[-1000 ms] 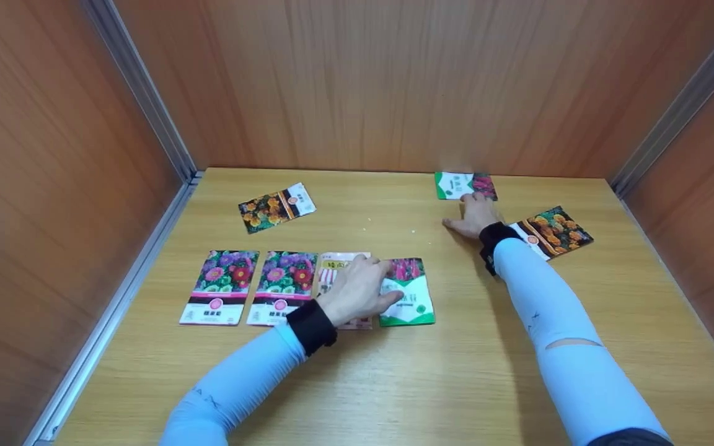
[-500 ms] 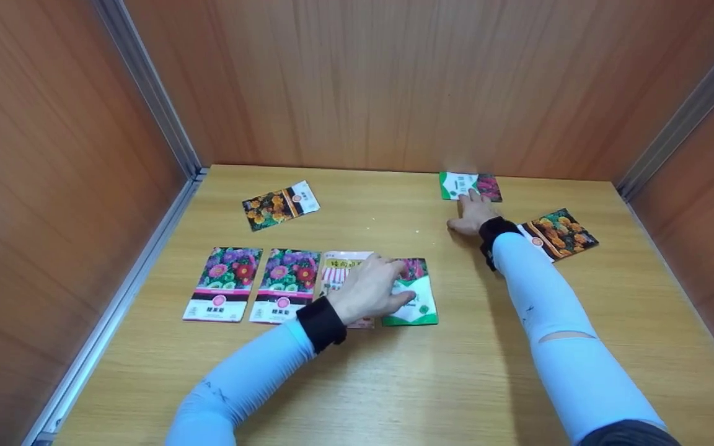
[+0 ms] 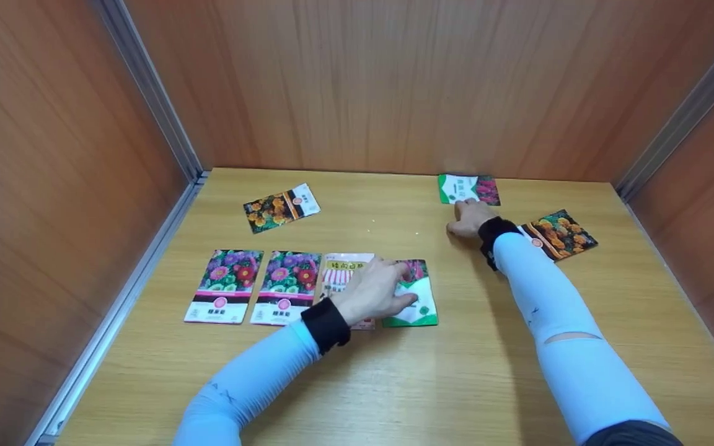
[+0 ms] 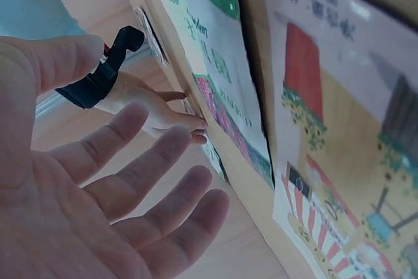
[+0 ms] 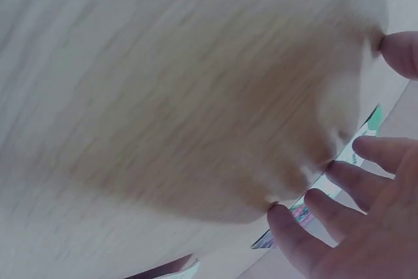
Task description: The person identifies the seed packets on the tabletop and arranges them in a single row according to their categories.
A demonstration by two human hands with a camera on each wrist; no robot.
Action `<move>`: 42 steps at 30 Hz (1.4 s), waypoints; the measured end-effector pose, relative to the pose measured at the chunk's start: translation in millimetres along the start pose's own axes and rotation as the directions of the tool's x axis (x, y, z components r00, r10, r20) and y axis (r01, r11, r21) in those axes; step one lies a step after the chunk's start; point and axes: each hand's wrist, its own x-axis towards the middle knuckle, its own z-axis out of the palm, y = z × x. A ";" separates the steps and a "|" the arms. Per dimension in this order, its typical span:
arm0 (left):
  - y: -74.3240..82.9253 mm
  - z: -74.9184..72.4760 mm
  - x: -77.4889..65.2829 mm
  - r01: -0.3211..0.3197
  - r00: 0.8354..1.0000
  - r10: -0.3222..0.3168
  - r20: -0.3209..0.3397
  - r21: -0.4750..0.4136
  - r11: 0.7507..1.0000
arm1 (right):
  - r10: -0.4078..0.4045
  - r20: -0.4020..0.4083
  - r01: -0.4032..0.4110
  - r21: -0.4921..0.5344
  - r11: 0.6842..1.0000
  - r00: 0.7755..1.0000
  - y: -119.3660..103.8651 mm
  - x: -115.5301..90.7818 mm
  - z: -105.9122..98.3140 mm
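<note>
- Two purple-flower packets lay side by side, an orange-flower packet behind.
- The left hand, fingers spread, held nothing over the striped packet and near green packet.
- The far green packet lay near the back wall; the right hand, fingers loosely bent, gripped nothing at its near edge.
- The right sleeve partly hid another orange packet.

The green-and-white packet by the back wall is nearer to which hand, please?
Right. The right hand is just in front of the back packet, at its near edge; the left hand is farther off, over the front row.
</note>
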 end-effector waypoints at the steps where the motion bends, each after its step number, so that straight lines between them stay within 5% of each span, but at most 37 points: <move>1: 0.2 0.5 0.1 0.002 1.000 -0.002 0.005 -0.010 1.000 | 0.000 -0.003 0.000 -0.003 1.000 1.000 -1.4 -1.6 -0.4; 14: 4.1 -0.3 0.7 -0.003 0.999 0.005 0.041 -0.028 1.000 | -0.056 -0.020 0.052 -0.163 0.985 0.998 -27.5 -21.9 -2.1; 22: 3.4 3.3 1.8 -0.023 0.999 0.024 0.035 -0.021 1.000 | -0.056 -0.044 0.051 -0.110 0.993 0.997 -49.6 -41.8 -4.8; 28: 4.9 3.3 1.3 -0.049 0.999 0.049 0.019 -0.029 0.998 | 0.006 -0.165 -0.019 -0.074 0.997 0.986 -29.3 -29.8 -12.6; 42: 6.1 -3.7 2.8 0.000 0.993 0.016 0.119 -0.133 0.991 | 0.134 0.008 -0.134 0.111 0.985 0.991 7.8 -9.9 -27.7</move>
